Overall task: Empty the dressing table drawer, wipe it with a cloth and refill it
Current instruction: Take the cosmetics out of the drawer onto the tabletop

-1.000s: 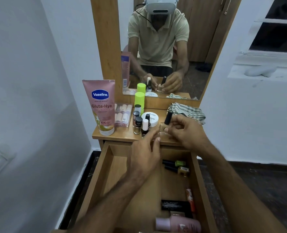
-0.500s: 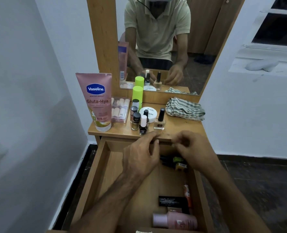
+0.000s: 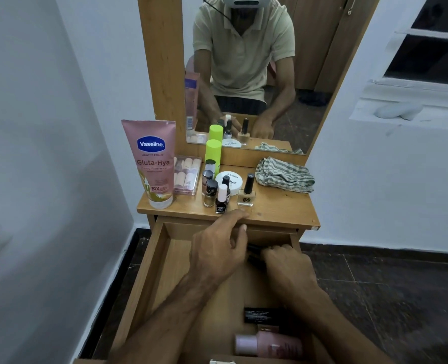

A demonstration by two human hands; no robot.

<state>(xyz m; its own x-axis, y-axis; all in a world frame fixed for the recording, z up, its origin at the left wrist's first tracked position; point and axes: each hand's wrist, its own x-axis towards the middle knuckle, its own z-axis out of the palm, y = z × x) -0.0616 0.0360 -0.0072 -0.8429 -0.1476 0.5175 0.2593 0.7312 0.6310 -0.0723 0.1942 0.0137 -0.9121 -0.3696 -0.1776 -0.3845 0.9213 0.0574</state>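
The drawer (image 3: 165,264) is pulled fully out so its contents can be reached; a pink bottle (image 3: 268,345) and a black box (image 3: 263,315) remain in it, well behind the fingers. Emptied items, among them the Vaseline tube (image 3: 153,164) and the nail polish bottles (image 3: 221,194), are stood on the tabletop (image 3: 283,208) just beyond the fingertips, beside the striped cloth (image 3: 284,174). The right hand (image 3: 287,269) is lowered palm-down, fingers curled onto dark items at the drawer's far end; whether anything is gripped cannot be told. The left hand (image 3: 217,248) is held above, fingers loosely apart, empty.
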